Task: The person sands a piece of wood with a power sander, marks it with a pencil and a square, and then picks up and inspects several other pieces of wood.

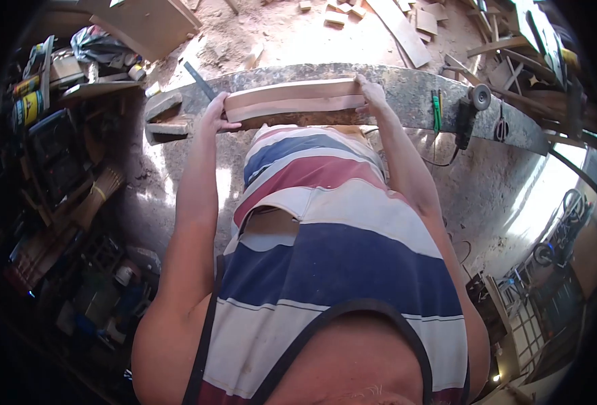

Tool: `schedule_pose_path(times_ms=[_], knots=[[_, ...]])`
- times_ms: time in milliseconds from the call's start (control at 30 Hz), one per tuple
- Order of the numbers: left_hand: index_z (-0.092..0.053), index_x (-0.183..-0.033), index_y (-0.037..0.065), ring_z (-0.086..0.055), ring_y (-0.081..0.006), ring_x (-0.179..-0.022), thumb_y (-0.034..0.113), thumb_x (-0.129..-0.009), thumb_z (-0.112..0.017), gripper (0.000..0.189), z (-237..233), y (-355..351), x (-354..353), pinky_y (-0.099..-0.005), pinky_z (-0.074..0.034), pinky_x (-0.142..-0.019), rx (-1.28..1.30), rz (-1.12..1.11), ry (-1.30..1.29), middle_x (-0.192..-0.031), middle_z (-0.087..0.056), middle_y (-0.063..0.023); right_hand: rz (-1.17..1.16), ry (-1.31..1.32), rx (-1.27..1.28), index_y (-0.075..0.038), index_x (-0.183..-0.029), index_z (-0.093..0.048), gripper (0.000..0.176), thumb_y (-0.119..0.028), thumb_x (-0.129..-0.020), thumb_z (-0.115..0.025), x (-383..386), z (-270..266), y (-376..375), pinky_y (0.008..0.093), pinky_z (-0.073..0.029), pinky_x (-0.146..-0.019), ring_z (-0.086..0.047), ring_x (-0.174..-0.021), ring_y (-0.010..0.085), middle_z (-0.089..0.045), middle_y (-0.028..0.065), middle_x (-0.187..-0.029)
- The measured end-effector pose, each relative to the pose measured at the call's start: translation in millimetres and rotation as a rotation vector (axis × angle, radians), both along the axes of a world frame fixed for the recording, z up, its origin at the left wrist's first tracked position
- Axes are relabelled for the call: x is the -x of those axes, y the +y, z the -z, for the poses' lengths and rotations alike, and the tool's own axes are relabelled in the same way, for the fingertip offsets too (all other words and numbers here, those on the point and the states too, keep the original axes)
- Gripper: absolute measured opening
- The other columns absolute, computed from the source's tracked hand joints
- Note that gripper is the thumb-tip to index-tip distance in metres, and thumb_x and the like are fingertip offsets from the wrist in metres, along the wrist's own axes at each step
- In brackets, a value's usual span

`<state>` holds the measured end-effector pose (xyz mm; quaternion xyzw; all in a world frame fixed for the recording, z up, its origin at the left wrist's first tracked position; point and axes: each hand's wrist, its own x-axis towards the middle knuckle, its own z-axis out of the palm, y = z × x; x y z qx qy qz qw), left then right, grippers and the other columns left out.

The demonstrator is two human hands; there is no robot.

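Observation:
A length of wood (292, 98) lies crosswise in front of me over the workbench (312, 71), with a pale upper strip and a redder lower one. My left hand (216, 113) is closed around its left end, thumb and fingers at the edge. At the opposite end, my right hand (371, 96) grips it with the fingers over the top corner. Left of my left hand are a dark flat metal bar (199, 81) and thick wooden blocks (165, 106). The wood's underside is hidden.
On the bench's right part lie an angle grinder (471, 115) with a cord, a green-handled tool (437, 111) and a scissors-like tool (501, 125). Wood offcuts (342, 13) and boards (400, 30) litter the floor beyond. Cluttered shelves with cans (28, 108) stand at left.

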<state>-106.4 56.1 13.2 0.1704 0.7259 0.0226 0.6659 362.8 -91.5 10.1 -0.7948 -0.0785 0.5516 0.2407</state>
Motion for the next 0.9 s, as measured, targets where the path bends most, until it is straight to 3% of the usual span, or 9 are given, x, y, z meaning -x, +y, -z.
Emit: schedule_pose_path(times_ms=[100,200,233,300,433,500,600,733,900], knots=[[-0.054,-0.156,0.005,-0.068,-0.0387,-0.128,0.048,-0.097,-0.075,0.075,-25.9,-21.7,7.4,-0.0639,-0.063,-0.103,-0.046,-0.088,-0.113,-0.137,-0.067,-0.0193,0.112,0.024,-0.086,0.001,-0.135,-0.068,0.065,-0.049,-0.095,-0.077,-5.8,-6.4,-23.5,0.0454,-0.068,-0.071,-0.076,-0.098,0.0298,-0.072,0.0208,-0.119],[-0.049,-0.158,-0.001,-0.069,-0.0377,-0.129,0.041,-0.096,-0.083,0.082,-29.4,-43.3,19.9,-0.0567,-0.063,-0.108,-0.017,-0.120,-0.320,-0.141,-0.066,-0.0242,0.314,0.160,-0.188,-0.004,-0.135,-0.070,0.056,-0.044,-0.096,-0.078,-17.8,-7.6,-57.3,0.0387,-0.065,-0.070,-0.075,-0.096,0.0267,-0.073,0.0177,-0.116],[-0.050,-0.158,-0.001,-0.069,-0.0373,-0.129,0.039,-0.096,-0.084,0.081,-34.3,-49.1,19.2,-0.0547,-0.063,-0.108,-0.024,-0.097,-0.386,-0.143,-0.065,-0.0256,0.335,0.245,-0.158,-0.004,-0.132,-0.071,0.049,-0.040,-0.099,-0.076,-27.0,-12.7,-66.5,0.0434,-0.066,-0.084,-0.075,-0.111,0.0262,-0.071,0.0140,-0.127],[-0.050,-0.158,0.000,-0.071,-0.0320,-0.126,0.028,-0.094,-0.088,0.080,-45.0,-54.4,13.9,-0.0499,-0.063,-0.110,0.004,-0.054,-0.456,-0.142,-0.066,-0.0237,0.387,0.345,-0.249,-0.005,-0.131,-0.071,0.046,-0.038,-0.099,-0.075,-40.7,-17.7,-81.7,0.0420,-0.064,-0.090,-0.074,-0.111,0.0248,-0.072,0.0125,-0.126],[-0.049,-0.161,0.004,-0.071,-0.0223,-0.125,0.017,-0.091,-0.090,0.082,-58.3,-49.5,-9.3,-0.0426,-0.062,-0.110,-0.065,0.170,-0.516,-0.144,-0.067,-0.0142,0.429,0.410,-0.365,-0.007,-0.131,-0.072,0.043,-0.037,-0.100,-0.072,-65.7,-19.6,-96.2,0.0386,-0.058,-0.102,-0.071,-0.116,0.0236,-0.072,0.0100,-0.126],[-0.047,-0.162,0.004,-0.071,-0.0218,-0.127,0.014,-0.089,-0.091,0.086,-80.6,-45.6,-26.2,-0.0404,-0.060,-0.113,-0.144,0.290,-0.467,-0.147,-0.066,-0.0138,0.401,0.336,-0.374,-0.003,-0.144,-0.066,0.062,-0.049,-0.103,-0.066,-70.3,-25.3,-90.9,0.0430,-0.054,-0.109,-0.068,-0.122,0.0236,-0.074,0.0102,-0.132],[-0.043,-0.167,0.004,-0.065,-0.0235,-0.138,0.009,-0.080,-0.096,0.102,-100.1,-32.1,-43.5,-0.0379,-0.056,-0.119,-0.276,0.422,-0.444,-0.154,-0.063,-0.0153,0.352,0.370,-0.366,-0.003,-0.141,-0.070,0.062,-0.053,-0.105,-0.062,-81.6,-44.7,-72.2,0.0401,-0.053,-0.108,-0.070,-0.119,0.0211,-0.077,0.0095,-0.127],[-0.042,-0.170,0.005,-0.060,-0.0253,-0.145,0.005,-0.074,-0.099,0.112,-85.4,-11.4,-49.4,-0.0414,-0.052,-0.122,-0.457,0.683,-0.374,-0.159,-0.060,-0.0155,0.353,0.202,-0.402,0.002,-0.126,-0.077,0.048,-0.039,-0.101,-0.076,-85.7,-10.3,-51.9,0.0323,-0.057,-0.092,-0.075,-0.107,0.0212,-0.080,0.0112,-0.119],[-0.053,-0.161,0.003,-0.062,-0.0338,-0.142,0.014,-0.070,-0.098,0.102,-63.4,-7.9,-42.9,-0.0436,-0.051,-0.123,-0.866,1.161,-0.102,-0.150,-0.064,-0.0180,0.390,0.016,-0.581,0.004,-0.151,-0.068,0.057,-0.015,-0.100,-0.081,-72.5,15.7,-21.5,0.0278,-0.055,-0.103,-0.074,-0.114,0.0154,-0.080,0.0125,-0.130]])
